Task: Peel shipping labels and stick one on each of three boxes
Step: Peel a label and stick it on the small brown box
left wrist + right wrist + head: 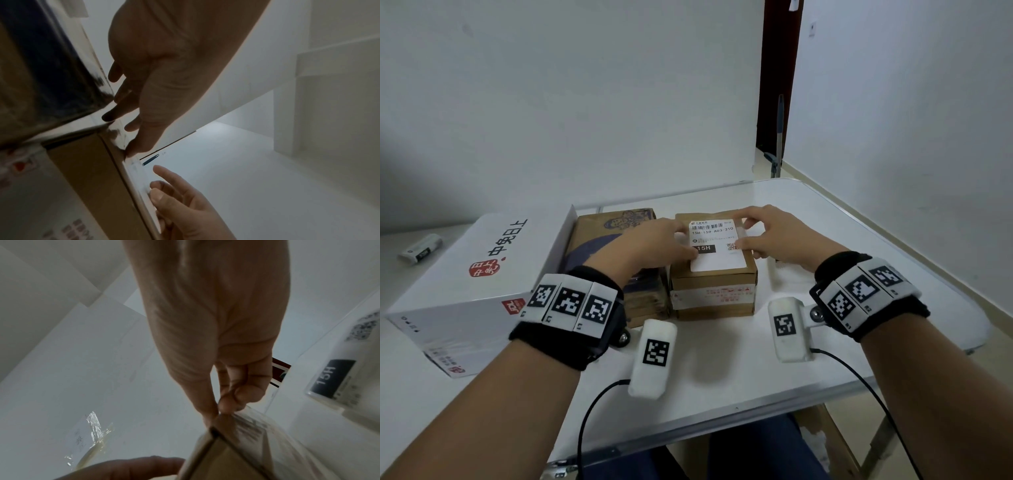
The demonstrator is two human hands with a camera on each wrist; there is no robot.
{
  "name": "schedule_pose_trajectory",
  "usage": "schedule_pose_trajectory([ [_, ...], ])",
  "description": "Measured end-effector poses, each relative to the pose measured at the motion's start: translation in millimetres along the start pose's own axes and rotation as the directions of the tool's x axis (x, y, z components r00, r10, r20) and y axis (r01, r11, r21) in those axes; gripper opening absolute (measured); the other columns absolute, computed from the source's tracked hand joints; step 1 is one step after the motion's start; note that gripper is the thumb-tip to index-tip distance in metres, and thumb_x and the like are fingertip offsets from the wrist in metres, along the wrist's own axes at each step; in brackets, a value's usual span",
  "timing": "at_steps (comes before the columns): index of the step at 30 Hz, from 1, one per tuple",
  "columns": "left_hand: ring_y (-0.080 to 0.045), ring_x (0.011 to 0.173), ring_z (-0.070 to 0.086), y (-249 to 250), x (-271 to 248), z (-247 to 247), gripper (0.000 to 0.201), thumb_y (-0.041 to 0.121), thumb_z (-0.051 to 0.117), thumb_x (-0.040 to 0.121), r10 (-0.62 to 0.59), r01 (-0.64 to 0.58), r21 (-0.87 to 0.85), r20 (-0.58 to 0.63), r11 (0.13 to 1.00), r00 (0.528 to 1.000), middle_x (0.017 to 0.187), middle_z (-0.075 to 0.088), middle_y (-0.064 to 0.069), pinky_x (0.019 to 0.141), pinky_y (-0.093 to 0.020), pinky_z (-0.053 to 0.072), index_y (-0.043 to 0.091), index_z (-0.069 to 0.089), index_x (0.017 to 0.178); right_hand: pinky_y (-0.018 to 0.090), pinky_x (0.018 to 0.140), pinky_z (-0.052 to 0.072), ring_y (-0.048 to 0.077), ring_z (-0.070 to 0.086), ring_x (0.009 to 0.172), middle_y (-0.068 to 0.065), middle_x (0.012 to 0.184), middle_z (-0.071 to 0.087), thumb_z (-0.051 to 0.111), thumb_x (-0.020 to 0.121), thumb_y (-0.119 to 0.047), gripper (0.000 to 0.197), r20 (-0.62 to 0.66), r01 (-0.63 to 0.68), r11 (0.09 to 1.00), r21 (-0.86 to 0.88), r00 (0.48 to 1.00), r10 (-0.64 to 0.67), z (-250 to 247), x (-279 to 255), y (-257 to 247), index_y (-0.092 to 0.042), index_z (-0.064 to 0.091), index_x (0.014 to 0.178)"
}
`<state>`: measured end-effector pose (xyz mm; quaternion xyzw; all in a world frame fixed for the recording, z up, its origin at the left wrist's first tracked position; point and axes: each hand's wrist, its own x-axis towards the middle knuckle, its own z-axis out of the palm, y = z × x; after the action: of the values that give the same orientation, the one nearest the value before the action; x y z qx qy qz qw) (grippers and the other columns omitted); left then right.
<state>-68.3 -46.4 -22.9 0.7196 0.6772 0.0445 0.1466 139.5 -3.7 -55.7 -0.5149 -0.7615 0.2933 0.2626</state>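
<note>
A small brown box stands mid-table with a white shipping label lying flat on its top. My left hand lays straight fingers on the label's left edge. My right hand touches its upper right corner with a fingertip and its right edge with the thumb. In the left wrist view the left fingers reach to the box top and the right hand presses on the label's edge. To the left lie a brown box with purple print and a big white box.
The white table ends close behind the boxes at a wall. A small white packet lies at far left. Crumpled clear film on a paper scrap lies on the table right of the small box. A mop pole stands behind.
</note>
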Motion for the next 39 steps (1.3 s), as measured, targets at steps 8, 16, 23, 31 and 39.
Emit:
schedule_pose_trajectory([
  [8,-0.023,0.128,0.047,3,7,4,0.058,0.043,0.054,0.092,-0.005,0.005,-0.037,0.010,0.999,1.000,0.143,0.048,-0.003,0.099,-0.032,0.038,0.018,0.041,0.142,0.034,0.108,0.035,0.019,0.043,0.130,0.002,0.144,0.042,0.038,0.101,-0.033,0.039,0.036,0.163,0.944,-0.287,0.987,-0.160,5,11,-22,-0.023,0.050,0.136],
  [16,-0.023,0.121,0.051,-6,7,5,0.055,0.048,0.051,0.093,0.074,-0.075,0.053,0.024,0.996,0.997,0.138,0.053,-0.004,0.097,-0.033,0.040,0.016,0.047,0.137,0.051,0.119,-0.001,0.022,-0.012,0.149,-0.017,0.160,-0.009,0.012,0.100,-0.050,0.056,0.307,0.166,0.763,-0.624,0.951,0.045,34,36,-18,-0.036,-0.002,0.153],
  [23,-0.021,0.120,0.052,-6,11,2,0.055,0.051,0.054,0.090,0.065,-0.068,0.059,0.042,0.996,0.997,0.136,0.054,-0.002,0.099,-0.035,0.041,0.015,0.052,0.133,0.049,0.120,0.001,0.023,-0.005,0.150,-0.007,0.162,-0.007,0.012,0.102,-0.047,0.058,0.296,0.105,0.768,-0.631,0.949,0.113,29,44,-19,-0.027,-0.002,0.154],
  [31,-0.021,0.122,0.050,-6,13,1,0.058,0.053,0.055,0.089,0.054,-0.057,0.064,0.047,0.996,0.997,0.137,0.053,-0.001,0.099,-0.035,0.040,0.019,0.049,0.135,0.048,0.119,0.003,0.028,-0.006,0.150,-0.002,0.163,-0.007,0.012,0.103,-0.043,0.057,0.328,0.040,0.784,-0.620,0.920,0.213,21,47,-29,-0.020,-0.003,0.154],
  [39,-0.021,0.125,0.049,-4,13,1,0.060,0.051,0.056,0.089,0.036,-0.037,0.018,0.059,0.999,0.998,0.140,0.051,-0.001,0.100,-0.033,0.037,0.018,0.047,0.138,0.031,0.118,-0.006,0.021,-0.009,0.150,0.005,0.162,-0.008,0.008,0.105,-0.032,0.054,0.310,-0.003,0.785,-0.619,0.918,0.248,10,41,-31,-0.010,-0.004,0.154],
])
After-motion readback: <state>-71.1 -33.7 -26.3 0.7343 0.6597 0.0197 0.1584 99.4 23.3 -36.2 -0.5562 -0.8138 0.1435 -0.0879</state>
